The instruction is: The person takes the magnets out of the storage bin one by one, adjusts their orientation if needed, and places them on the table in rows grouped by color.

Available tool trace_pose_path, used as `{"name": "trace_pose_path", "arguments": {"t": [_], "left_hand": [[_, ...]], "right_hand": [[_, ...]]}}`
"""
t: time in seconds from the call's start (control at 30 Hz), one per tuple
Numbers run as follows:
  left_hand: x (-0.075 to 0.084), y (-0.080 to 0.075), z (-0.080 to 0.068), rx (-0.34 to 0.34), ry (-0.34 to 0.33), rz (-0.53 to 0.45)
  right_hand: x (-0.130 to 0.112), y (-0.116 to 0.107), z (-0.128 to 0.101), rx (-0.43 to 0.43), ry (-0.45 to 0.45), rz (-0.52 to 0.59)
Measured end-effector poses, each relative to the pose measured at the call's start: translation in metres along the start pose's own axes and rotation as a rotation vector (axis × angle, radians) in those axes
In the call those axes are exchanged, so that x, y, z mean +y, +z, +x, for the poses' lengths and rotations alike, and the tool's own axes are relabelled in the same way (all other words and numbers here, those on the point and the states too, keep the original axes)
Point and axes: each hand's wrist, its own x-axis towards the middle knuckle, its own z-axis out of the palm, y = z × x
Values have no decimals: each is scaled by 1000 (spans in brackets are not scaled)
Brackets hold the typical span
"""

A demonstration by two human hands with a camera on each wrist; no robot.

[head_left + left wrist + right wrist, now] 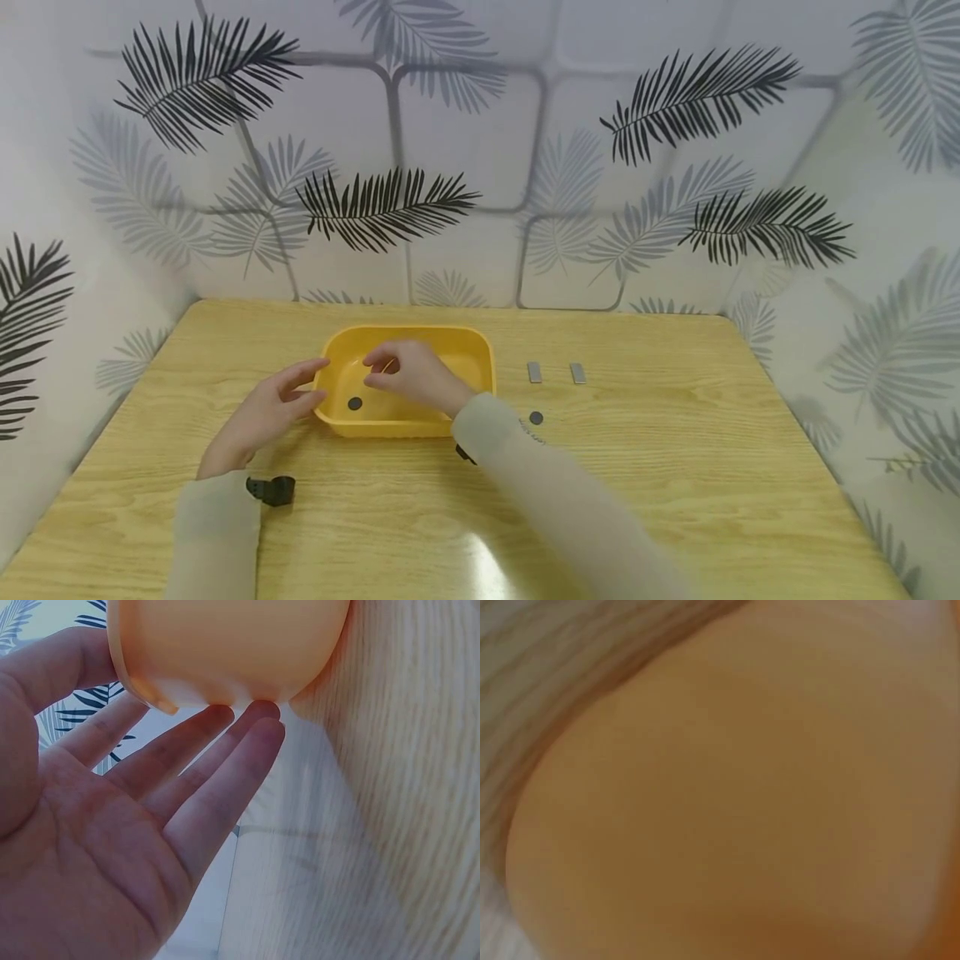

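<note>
Both hands are at the yellow tub (480,367) in the middle of the table (675,500). Left hand (266,412) is flat, with straight fingers (225,742) touching the tub's outer left wall. Right hand (412,375) hangs over the inside of the tub with thumb and forefinger brought together; I cannot tell if something small is pinched between them. One dark disc (355,403) lies on the tub floor, and another disc (536,417) lies on the table just beside the tub, near two grey bars (556,372). The risk I see: the left hand only leans on the wall, so a push from the right sleeve could slide the tub. A small piece could also slip from so light a pinch.
</note>
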Motion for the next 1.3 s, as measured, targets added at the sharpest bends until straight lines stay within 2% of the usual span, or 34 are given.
{"name": "trace_pose_path", "arguments": {"t": [0.2, 0.37, 0.7, 0.93, 1.3], "left_hand": [[-2, 0, 0, 4, -1, -6], [-4, 1, 0, 8, 0, -4], [-7, 3, -2, 12, -9, -11], [-7, 1, -2, 8, -4, -29], [-6, -1, 0, 7, 10, -40]], "right_hand": [[5, 13, 8, -34, 43, -13], [12, 17, 14, -68, 78, -85], [19, 35, 23, -193, -31, -330], [14, 44, 28, -192, -62, -467], [12, 45, 31, -177, 13, -490]]}}
